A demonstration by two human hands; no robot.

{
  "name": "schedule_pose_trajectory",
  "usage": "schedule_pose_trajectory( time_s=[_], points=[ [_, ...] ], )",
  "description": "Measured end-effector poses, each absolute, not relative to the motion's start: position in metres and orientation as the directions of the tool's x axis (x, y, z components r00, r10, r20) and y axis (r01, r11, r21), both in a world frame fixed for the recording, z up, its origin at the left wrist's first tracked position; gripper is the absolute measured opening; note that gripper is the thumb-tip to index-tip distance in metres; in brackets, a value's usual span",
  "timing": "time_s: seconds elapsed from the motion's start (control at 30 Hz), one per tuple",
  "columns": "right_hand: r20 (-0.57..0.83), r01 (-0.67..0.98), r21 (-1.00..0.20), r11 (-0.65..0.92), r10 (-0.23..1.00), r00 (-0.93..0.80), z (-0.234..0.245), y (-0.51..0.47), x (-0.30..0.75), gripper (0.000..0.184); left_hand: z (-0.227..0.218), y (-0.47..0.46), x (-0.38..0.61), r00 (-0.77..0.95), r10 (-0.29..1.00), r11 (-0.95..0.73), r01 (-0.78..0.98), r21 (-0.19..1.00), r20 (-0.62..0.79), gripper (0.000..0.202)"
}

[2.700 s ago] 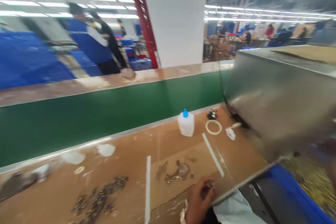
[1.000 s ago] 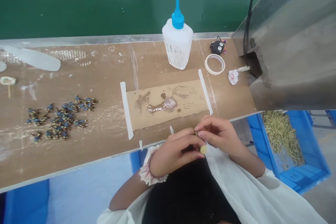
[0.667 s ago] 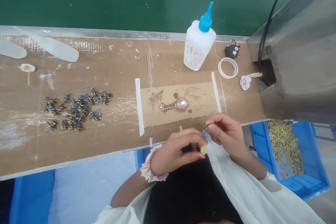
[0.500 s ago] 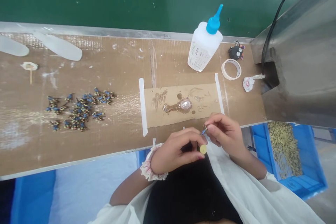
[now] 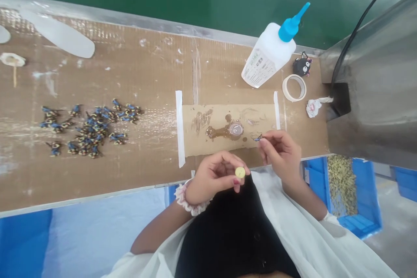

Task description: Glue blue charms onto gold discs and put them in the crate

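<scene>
Yellow disc [image 5: 240,172]: small, round, pale yellow, flat face turned up; pinched at the fingers of the left hand [image 5: 213,178], just off the near edge of the tabletop [image 5: 130,74].
Blue piece [image 5: 258,139]: tiny, blue and dark, too small to make out; held at the fingertips of the right hand [image 5: 282,153], low over the taped cardboard sheet [image 5: 198,139].
</scene>
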State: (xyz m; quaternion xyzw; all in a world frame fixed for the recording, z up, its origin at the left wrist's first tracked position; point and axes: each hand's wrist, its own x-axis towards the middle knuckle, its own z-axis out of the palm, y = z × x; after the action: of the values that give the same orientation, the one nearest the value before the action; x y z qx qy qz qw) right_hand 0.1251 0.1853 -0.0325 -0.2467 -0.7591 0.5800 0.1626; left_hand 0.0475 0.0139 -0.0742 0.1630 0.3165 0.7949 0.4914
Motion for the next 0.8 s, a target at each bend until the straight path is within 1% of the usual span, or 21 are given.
schedule_pose_trajectory(
  time_s=[0.1, 0.23, 0.37, 0.57, 0.8],
  points=[
    [0.012, 0.193, -0.932, 0.308, 0.557, -0.831, -0.046, 0.184, 0.119, 0.009, -0.081, 0.014, 0.047, -0.502, 0.861, -0.361, -0.712, 0.603, -0.077, 0.018],
    [-0.001, 0.226, -0.914, 0.338, 0.553, -0.833, -0.061, 0.181, 0.112, 0.009, -0.082, 0.016, 0.045, -0.558, 0.815, -0.393, -0.730, 0.559, -0.157, 0.023],
    [0.040, 0.205, -0.900, 0.384, 0.543, -0.839, -0.069, 0.180, 0.108, 0.008, -0.081, 0.018, 0.044, -0.596, 0.780, -0.417, -0.722, 0.552, -0.190, 0.023],
    [0.082, 0.184, -0.877, 0.444, 0.516, -0.853, -0.073, 0.179, 0.109, 0.007, -0.082, 0.015, 0.042, -0.580, 0.767, -0.367, -0.746, 0.556, -0.272, 0.030],
    [0.084, 0.198, -0.856, 0.477, 0.506, -0.858, -0.071, 0.178, 0.110, 0.004, -0.082, 0.015, 0.039, -0.583, 0.771, -0.384, -0.748, 0.541, -0.258, 0.027]
  ],
)
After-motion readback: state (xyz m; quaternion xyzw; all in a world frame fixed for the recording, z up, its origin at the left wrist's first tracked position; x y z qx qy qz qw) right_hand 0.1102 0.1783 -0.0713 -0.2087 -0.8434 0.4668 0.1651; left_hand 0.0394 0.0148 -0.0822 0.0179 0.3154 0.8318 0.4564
